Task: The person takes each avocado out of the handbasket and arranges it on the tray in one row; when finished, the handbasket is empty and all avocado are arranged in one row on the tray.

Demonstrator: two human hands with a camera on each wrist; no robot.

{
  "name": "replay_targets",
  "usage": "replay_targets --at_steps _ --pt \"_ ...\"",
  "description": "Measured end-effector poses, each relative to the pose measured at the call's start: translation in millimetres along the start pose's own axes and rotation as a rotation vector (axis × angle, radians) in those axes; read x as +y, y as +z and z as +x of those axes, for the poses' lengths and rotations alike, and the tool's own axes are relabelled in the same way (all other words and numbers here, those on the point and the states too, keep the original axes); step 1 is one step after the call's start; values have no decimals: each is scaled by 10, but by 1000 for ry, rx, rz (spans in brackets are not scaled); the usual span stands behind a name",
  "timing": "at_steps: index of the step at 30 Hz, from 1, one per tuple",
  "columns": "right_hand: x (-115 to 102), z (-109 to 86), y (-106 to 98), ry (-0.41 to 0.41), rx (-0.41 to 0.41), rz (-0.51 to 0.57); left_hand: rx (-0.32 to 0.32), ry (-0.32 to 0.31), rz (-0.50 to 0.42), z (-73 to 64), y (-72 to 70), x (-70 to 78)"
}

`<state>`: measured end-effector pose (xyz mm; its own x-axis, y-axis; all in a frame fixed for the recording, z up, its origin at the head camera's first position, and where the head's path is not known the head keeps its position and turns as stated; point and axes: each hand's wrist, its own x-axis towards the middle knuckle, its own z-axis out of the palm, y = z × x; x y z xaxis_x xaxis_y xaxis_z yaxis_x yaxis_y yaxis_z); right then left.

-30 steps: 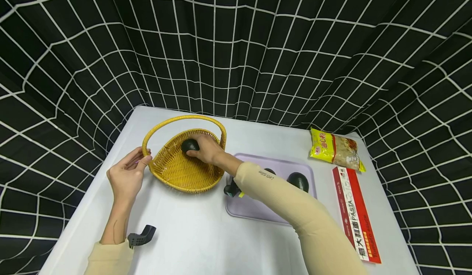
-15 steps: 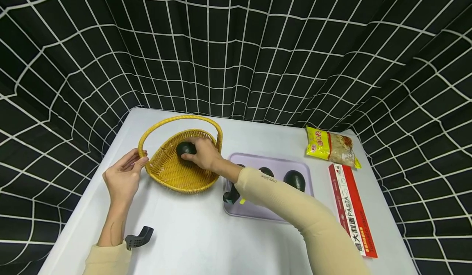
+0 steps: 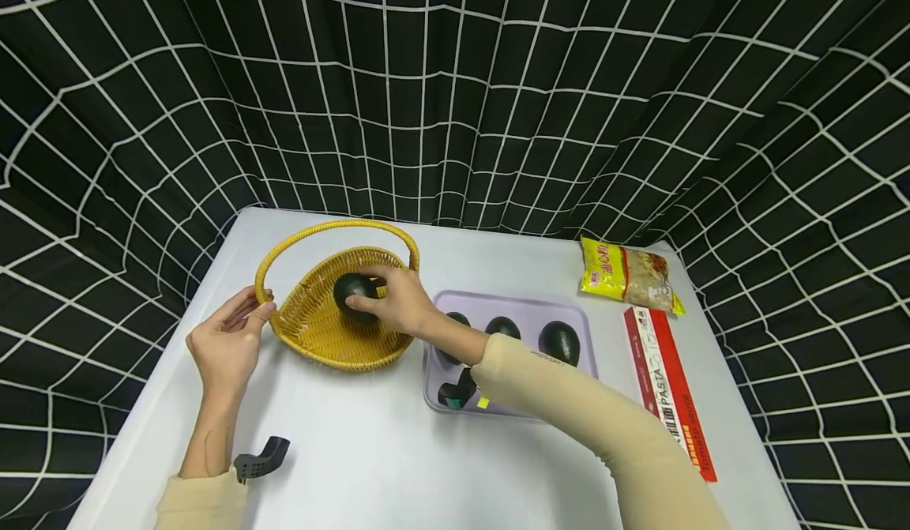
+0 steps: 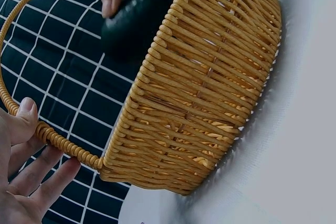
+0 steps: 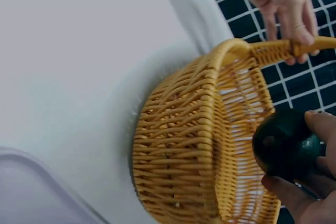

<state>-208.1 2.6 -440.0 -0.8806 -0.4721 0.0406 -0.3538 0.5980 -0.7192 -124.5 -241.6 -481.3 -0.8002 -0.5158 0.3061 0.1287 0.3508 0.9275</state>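
Note:
My right hand (image 3: 401,301) grips a dark green avocado (image 3: 353,297), thumb on one side and fingers on the other. The avocado overlaps the inside of the yellow wicker basket (image 3: 313,340) in the head view. In the left wrist view the avocado (image 4: 137,22) shows at the basket's rim, held from above. My left hand (image 3: 226,344) holds the side of the basket's arched handle (image 3: 337,226) between thumb and fingers. In the right wrist view, the basket (image 5: 173,150) leans with its opening towards the avocado (image 5: 286,142).
A pale purple tray (image 3: 512,297) with several more avocados (image 3: 559,343) stands right of the basket, partly under my right sleeve. Further right lie a yellow food bag (image 3: 626,275) and a long red pasta box (image 3: 671,388). A black grid curtain (image 3: 441,103) surrounds the white table.
My right hand has drawn back slightly towards me with the avocado, which now shows larger and fuller. My left hand keeps its hold on the handle. The head view has shifted a little.

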Motion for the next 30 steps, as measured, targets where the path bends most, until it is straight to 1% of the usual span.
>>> replay_targets --at_steps 3,7,13,18,23,30 --pt "34 -60 -79 4 18 39 2 0 -4 3 0 -4" --pt "75 -158 -193 14 18 70 5 8 -3 8 6 3" --pt "139 -336 -355 40 20 84 6 11 -7 14 20 6" --pt "210 -498 -506 57 51 114 8 11 -14 16 35 -22" --pt "307 -663 -662 92 93 106 14 13 -24 16 36 -15" --pt "444 -896 -878 170 139 122 15 13 -13 -9 14 -14"
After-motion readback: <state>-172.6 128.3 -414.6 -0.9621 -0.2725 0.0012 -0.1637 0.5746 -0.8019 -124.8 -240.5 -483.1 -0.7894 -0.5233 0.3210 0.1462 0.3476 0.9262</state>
